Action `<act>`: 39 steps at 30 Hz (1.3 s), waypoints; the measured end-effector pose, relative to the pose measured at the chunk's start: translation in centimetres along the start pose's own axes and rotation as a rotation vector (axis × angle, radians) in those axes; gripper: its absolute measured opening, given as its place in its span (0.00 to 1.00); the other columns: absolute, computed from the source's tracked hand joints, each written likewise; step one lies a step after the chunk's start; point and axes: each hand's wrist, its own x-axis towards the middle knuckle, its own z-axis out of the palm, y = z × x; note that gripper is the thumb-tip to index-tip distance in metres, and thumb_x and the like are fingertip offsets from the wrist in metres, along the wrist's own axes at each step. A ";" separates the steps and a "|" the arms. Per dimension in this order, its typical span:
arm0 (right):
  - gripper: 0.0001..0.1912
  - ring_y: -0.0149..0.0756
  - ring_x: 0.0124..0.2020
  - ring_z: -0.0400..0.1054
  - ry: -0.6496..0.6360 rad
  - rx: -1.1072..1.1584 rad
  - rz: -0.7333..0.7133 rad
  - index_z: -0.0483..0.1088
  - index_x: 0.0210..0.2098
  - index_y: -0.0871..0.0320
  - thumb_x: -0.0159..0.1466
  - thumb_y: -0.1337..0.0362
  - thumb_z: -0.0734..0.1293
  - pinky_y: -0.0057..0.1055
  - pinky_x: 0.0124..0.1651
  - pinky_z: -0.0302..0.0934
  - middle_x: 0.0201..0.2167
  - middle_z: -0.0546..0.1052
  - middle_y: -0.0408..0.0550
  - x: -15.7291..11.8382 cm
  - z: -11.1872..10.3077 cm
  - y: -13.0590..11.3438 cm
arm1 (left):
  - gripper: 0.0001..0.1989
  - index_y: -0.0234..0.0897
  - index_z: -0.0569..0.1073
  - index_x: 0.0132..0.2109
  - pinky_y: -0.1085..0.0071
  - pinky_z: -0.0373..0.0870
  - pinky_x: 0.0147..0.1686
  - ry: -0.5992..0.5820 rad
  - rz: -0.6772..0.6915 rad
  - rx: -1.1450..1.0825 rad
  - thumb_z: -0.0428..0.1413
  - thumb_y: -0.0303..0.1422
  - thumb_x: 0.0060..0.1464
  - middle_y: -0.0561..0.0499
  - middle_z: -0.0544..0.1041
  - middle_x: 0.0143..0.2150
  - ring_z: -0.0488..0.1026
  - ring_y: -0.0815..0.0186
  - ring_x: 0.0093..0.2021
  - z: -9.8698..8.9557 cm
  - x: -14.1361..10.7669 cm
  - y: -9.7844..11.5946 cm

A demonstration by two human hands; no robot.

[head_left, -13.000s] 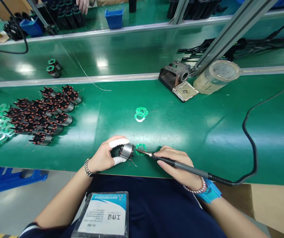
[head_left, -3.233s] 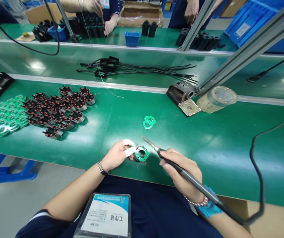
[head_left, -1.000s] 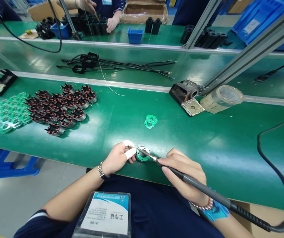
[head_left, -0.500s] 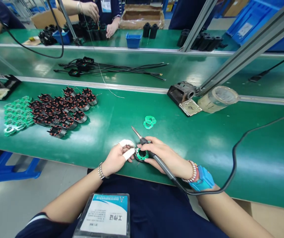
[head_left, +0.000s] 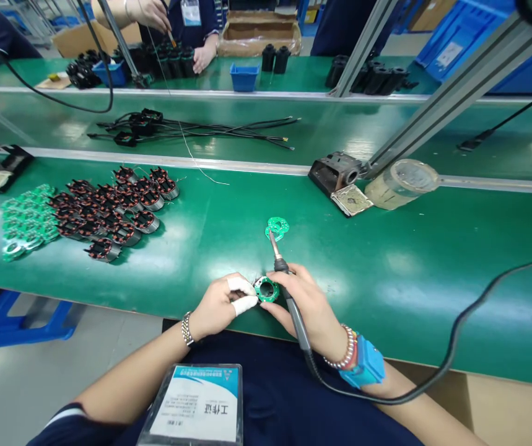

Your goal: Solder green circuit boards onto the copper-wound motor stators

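Observation:
A round part topped by a green ring-shaped board [head_left: 266, 289] is at the table's near edge, between my two hands. My left hand [head_left: 222, 302], with white covers on thumb and forefinger, pinches its left side. My right hand [head_left: 305, 306] holds a soldering iron [head_left: 296, 316] and also touches the part's right side with thumb and a finger. The iron's tip points away from me, over or near two loose green boards [head_left: 277, 227], which overlap on the green table [head_left: 210, 241].
Copper-wound stators [head_left: 117, 204] and a pile of green boards [head_left: 28, 220] lie at left. Beyond my hands are an iron stand [head_left: 337, 170], a cloudy jar [head_left: 401, 184], thin wire and black cables [head_left: 210, 129]. The iron's cord loops right. A person works across the bench.
The soldering iron has swung from pointing up-left to pointing more straight ahead, toward the loose boards. My right wrist has shifted left and lower. The view has moved slightly.

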 end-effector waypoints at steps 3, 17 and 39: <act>0.16 0.44 0.43 0.64 0.056 0.015 0.025 0.62 0.45 0.58 0.57 0.66 0.66 0.43 0.43 0.65 0.36 0.72 0.52 -0.1 0.4 -0.4 | 0.08 0.35 0.67 0.24 0.74 0.63 0.27 0.044 -0.157 -0.245 0.57 0.34 0.44 0.55 0.67 0.23 0.64 0.70 0.24 0.4 0.4 0.4; 0.12 0.41 0.36 0.63 0.093 0.032 -0.121 0.63 0.39 0.57 0.58 0.76 0.60 0.38 0.36 0.64 0.27 0.72 0.49 1.8 1.3 -1.0 | 0.09 0.34 0.67 0.25 0.74 0.63 0.26 0.060 -0.205 -0.412 0.59 0.34 0.42 0.56 0.67 0.21 0.65 0.72 0.22 0.3 0.4 0.4; 0.15 0.33 0.24 0.61 0.141 0.226 -0.065 0.68 0.41 0.59 0.55 0.77 0.63 0.33 0.27 0.61 0.21 0.68 0.45 -0.8 -2.9 -2.3 | 0.06 0.35 0.65 0.25 0.74 0.64 0.25 0.087 -0.228 -0.264 0.54 0.32 0.45 0.57 0.67 0.19 0.66 0.72 0.20 0.2 0.3 0.4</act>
